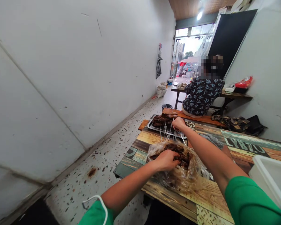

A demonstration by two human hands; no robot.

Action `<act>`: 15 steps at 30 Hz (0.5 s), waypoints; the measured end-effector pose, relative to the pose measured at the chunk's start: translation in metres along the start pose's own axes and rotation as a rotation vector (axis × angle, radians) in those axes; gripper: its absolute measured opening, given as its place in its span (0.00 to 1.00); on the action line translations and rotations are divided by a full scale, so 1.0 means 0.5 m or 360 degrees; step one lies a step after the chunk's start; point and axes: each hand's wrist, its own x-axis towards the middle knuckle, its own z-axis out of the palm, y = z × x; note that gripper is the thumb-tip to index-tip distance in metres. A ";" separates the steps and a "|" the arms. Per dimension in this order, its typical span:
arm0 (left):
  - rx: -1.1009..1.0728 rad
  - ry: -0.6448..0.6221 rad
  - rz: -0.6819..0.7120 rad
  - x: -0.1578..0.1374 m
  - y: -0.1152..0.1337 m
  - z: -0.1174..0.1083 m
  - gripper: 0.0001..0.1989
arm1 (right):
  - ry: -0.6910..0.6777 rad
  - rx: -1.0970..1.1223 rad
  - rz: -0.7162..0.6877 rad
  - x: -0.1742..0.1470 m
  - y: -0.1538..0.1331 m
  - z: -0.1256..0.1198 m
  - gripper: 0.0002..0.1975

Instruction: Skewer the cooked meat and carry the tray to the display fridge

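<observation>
The left hand is sunk, fingers curled, into dark meat pieces inside a clear plastic bag on the patterned wooden bench. The right hand is closed on a thin white skewer at the steel tray; laying it parallel is advised.

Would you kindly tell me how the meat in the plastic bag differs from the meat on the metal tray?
The meat in the plastic bag lies loose in a heap; the meat on the metal tray is threaded on skewers, laid in rows. The left hand reaches into the bag; the right hand is at the tray's skewers. Both are dark brown.
</observation>
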 end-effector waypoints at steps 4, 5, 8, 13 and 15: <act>0.0173 -0.0021 -0.0021 0.001 0.008 -0.001 0.17 | -0.0083 -0.0307 -0.0019 -0.011 -0.006 -0.015 0.15; 0.0219 -0.0016 -0.0026 0.003 0.009 0.001 0.17 | -0.0095 -0.0345 -0.0037 -0.018 -0.009 -0.019 0.18; 0.0314 -0.0016 -0.0009 0.008 0.009 0.008 0.16 | -0.0119 -0.0421 -0.0102 -0.055 -0.016 -0.038 0.26; 0.0372 0.0026 0.0024 0.014 -0.005 0.017 0.17 | -0.0015 -0.0467 -0.0255 -0.175 0.030 -0.120 0.30; 0.0363 0.0046 0.0011 0.015 -0.017 0.017 0.18 | 0.0145 -0.0545 -0.0320 -0.244 0.096 -0.162 0.26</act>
